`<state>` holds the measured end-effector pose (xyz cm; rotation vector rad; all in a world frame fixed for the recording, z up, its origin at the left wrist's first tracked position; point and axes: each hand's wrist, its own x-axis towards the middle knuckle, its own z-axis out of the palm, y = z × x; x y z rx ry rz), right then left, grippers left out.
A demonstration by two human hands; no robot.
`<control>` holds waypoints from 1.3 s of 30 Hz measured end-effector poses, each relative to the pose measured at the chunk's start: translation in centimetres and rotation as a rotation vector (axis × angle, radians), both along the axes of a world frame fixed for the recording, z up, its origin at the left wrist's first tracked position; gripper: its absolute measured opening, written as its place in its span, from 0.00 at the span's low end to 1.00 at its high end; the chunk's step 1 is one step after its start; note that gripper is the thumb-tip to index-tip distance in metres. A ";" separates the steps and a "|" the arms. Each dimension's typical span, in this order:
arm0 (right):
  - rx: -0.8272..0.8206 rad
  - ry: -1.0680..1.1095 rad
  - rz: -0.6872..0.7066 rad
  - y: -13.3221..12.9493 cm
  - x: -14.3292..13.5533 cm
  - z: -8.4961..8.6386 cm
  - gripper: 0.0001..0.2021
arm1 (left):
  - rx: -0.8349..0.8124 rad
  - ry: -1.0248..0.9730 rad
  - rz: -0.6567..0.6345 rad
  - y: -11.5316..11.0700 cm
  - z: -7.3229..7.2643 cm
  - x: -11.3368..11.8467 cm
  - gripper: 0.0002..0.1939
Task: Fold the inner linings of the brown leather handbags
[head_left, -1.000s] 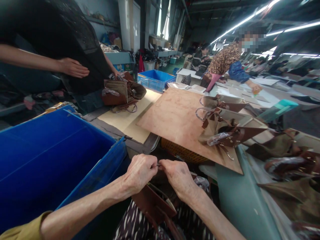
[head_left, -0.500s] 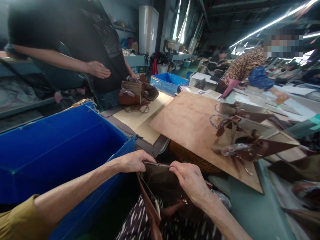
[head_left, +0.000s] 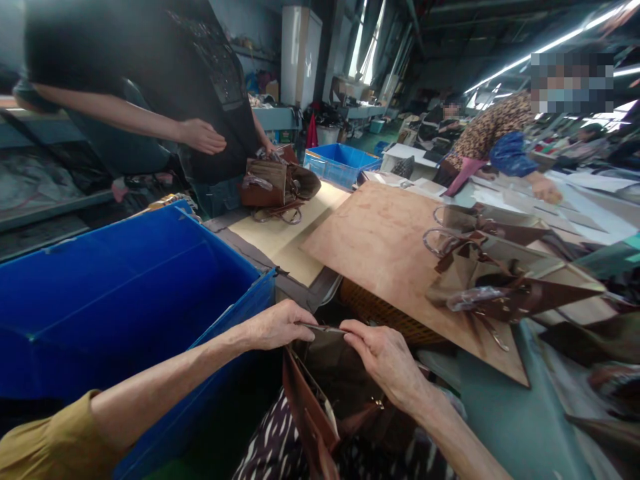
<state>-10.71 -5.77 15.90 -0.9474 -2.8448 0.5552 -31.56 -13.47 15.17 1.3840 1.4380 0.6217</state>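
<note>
A brown handbag (head_left: 333, 370) rests on my lap, its mouth spread and its dark inside showing. My left hand (head_left: 281, 325) pinches the far top edge of the bag between thumb and fingers. A short way to the right, my right hand (head_left: 383, 353) grips the same edge, fingers closed over it. Brown straps or side panels (head_left: 310, 407) hang toward me, and a small metal clasp shows on the inside near my right wrist. The bag's lower part is hidden by shadow and my right forearm.
Left of me stands a big blue bin (head_left: 120, 287). Ahead lies a wooden board (head_left: 370, 233) with several brown handbags (head_left: 495, 273) at its right. A person in black (head_left: 200, 100) holds another handbag (head_left: 273, 183); a person in a leopard-print top (head_left: 493, 127) leans over a table.
My left hand has shifted slightly right along the bag's edge, closer to my right hand. The leopard-print person's hand has moved left over the table.
</note>
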 end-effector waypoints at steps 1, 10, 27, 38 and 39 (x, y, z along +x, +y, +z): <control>0.015 0.011 0.020 -0.1 0.0 0.0 0.11 | 0.010 0.000 0.008 -0.1 0.1 0.1 0.11; 0.371 -0.173 0.108 -0.3 -0.8 0.3 0.08 | 0.069 0.077 0.029 -0.1 -0.4 0.5 0.11; 0.132 -0.042 0.070 0.5 -1.3 -1.1 0.13 | 0.071 0.119 0.057 0.3 -0.4 1.0 0.12; 0.188 -0.089 0.053 -0.1 -1.7 -0.7 0.12 | 0.106 0.109 0.061 0.6 -0.5 1.3 0.12; 0.209 -0.103 0.067 -0.3 -1.9 -0.5 0.10 | 0.113 0.109 0.059 0.6 -0.5 1.3 0.12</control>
